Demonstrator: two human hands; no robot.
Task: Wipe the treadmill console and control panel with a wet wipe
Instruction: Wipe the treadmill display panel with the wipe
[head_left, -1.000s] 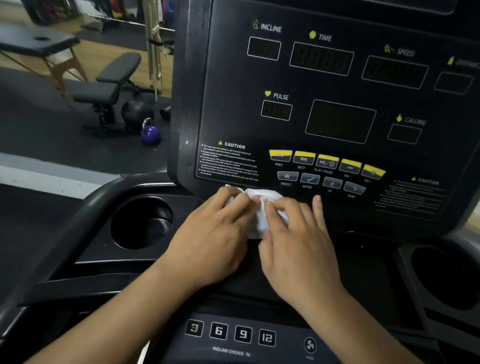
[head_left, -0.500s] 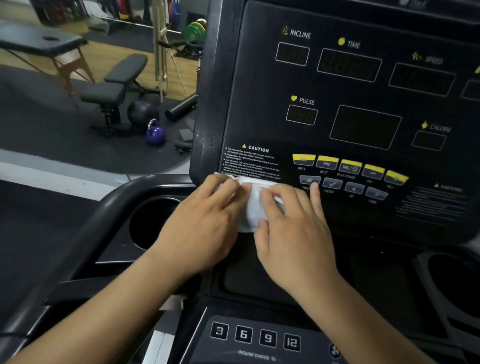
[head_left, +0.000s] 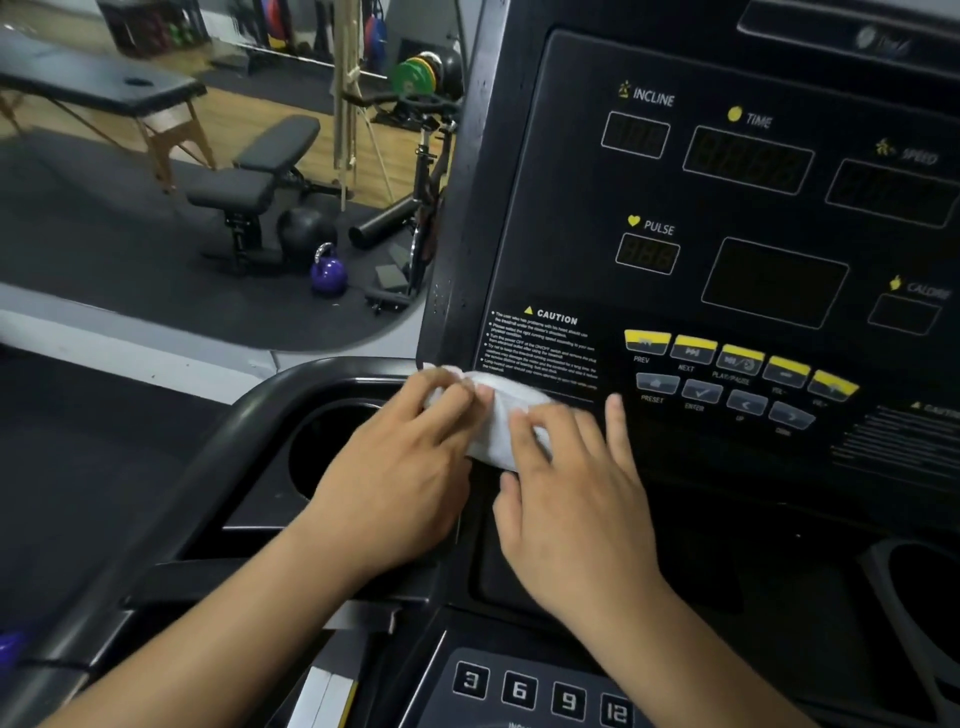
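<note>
You wipe the console's (head_left: 561, 197) near left corner.
Your left hand (head_left: 395, 467) and right hand (head_left: 576, 493), fingers spread, press the wet wipe (head_left: 506, 415). Next, slide it right over the yellow buttons (head_left: 740, 358).

Both hands press a bunched white wet wipe (head_left: 506, 415) against the console's (head_left: 727, 218) lower left corner, just under its CAUTION text. The left hand (head_left: 395, 478) covers the wipe's left end, and the right hand (head_left: 576, 499) lies on its right end with fingers spread. Left of the console is a round cup holder (head_left: 322, 441); beyond it, a purple kettlebell (head_left: 329, 273) and a black bench (head_left: 254, 176) stand on the floor.
</note>
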